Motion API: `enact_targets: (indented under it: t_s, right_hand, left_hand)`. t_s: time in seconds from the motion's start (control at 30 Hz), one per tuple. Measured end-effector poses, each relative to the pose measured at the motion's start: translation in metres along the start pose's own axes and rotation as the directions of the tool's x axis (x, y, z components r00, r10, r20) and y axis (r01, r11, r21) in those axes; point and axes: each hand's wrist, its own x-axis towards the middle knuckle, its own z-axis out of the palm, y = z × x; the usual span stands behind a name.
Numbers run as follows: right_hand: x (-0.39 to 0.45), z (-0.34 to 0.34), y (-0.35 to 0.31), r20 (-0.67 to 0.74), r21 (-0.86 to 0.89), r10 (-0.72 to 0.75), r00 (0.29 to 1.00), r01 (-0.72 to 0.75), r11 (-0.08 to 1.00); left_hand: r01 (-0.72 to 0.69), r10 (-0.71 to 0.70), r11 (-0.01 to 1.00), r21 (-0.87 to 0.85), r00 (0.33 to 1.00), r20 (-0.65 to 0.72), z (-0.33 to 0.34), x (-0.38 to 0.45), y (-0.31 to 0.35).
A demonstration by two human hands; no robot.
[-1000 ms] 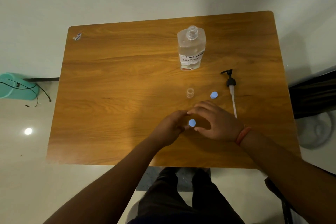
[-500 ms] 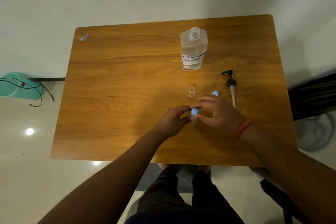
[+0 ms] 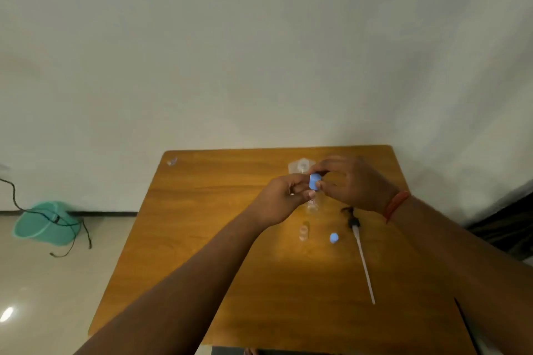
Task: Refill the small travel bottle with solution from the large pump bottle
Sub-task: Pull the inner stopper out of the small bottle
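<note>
Hands: left hand [image 3: 281,199] and right hand [image 3: 350,181] are pinching a blue-capped small bottle [image 3: 314,181] between curled fingers.
Blocking: they are hiding most of the large bottle [image 3: 300,166].
Nearby: pump [image 3: 360,251], loose blue cap [image 3: 333,238], open vial [image 3: 303,232] are lying on the wooden table [image 3: 202,225].
Room: green bucket [image 3: 43,223] is sitting by the wall.

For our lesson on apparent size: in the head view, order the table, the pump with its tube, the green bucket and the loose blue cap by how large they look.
1. table
2. pump with its tube, long but thin
3. green bucket, farther away, so its rank against the pump is unsure
4. loose blue cap
</note>
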Motion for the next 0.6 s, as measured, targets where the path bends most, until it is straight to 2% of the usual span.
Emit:
enact_targets:
  t_s: [0.27,0.6]
  right_hand:
    - [0.068,-0.130,-0.075,-0.101,-0.070,-0.090,0.991,0.083,0.994]
    - [0.125,-0.240,-0.161,-0.253,-0.067,-0.200,0.946,0.190,0.980]
  left_hand:
    - [-0.217,0.206,0.972,-0.090,0.971,-0.119,-0.068,0.021,0.136]
    - [-0.423,0.405,0.887,-0.185,0.905,-0.131,-0.133,0.022,0.270]
